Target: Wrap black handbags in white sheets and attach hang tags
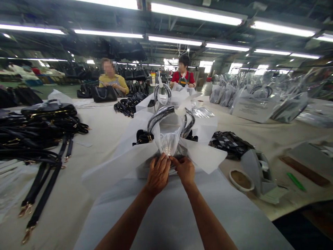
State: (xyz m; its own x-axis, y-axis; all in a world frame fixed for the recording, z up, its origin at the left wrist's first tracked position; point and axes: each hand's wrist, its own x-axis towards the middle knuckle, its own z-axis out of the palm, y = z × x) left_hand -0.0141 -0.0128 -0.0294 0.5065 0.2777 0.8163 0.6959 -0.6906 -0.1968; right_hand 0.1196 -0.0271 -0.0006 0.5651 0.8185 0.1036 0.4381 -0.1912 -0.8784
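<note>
A handbag stands upright before me, with white tissue paper spread out around it. Clear plastic wraps its dark handles, which arch up above the opening. Thin white wrapping hangs gathered between the handles, down to a shiny metal part at the front. My left hand rests on the bag's front with fingers stretched out, tips touching the wrapping by that metal part. My right hand is closed in a pinch at the same spot, its fingertips on the wrapping's lower end. What lies between those tips is partly hidden.
Black straps with gold clips are heaped at left. At right lie a tape roll, a grey dispenser, a green cutter and dark checked pieces. Wrapped bags stand behind. Two people work across the table.
</note>
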